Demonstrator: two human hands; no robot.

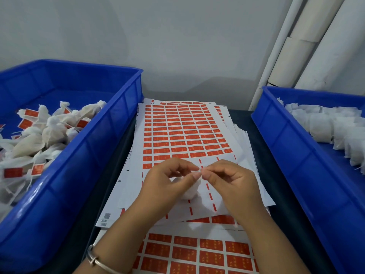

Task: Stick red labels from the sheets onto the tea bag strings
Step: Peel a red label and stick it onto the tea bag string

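Head view: my left hand [167,180] and right hand [227,178] pinch, seemingly, a tea bag [190,189] string over the label sheet [177,135].

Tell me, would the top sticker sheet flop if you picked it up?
Probably, yes. The top sheet looks paper-thin and already bends over the stack beneath it, so it would likely droop. It seems light too. Its near rows are peeled bare, so that end may be floppier still.

One view only — a wide-angle head camera, looking forward and steeply down at the label sheets [183,133] from close above. They sit dead centre, a blue bin [94,147] to their left, another [292,147] to their right, wall behind.
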